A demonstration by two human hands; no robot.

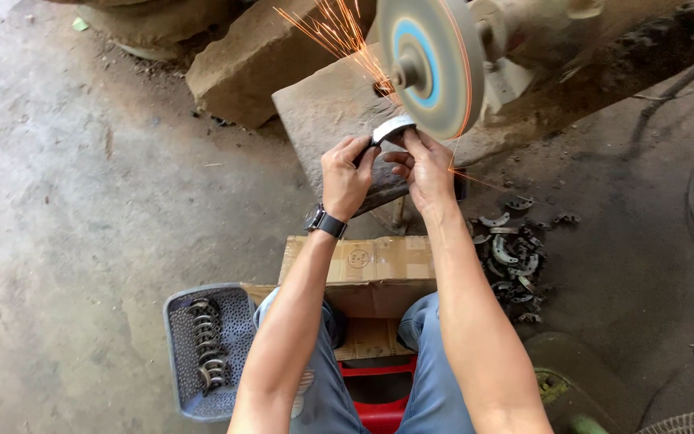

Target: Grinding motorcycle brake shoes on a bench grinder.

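A curved metal part is pressed against the lower rim of a spinning grinding wheel, which has a blue centre ring. Orange sparks fly up and to the left from the contact. My left hand grips the part's left end; a black wristwatch sits on that wrist. The part's right end is pinched by my right hand, directly under the wheel.
A grey perforated basket at lower left holds a row of curved metal parts. A pile of similar parts lies on the floor at right. A cardboard box sits between my knees, a red stool under me. Stone blocks stand behind.
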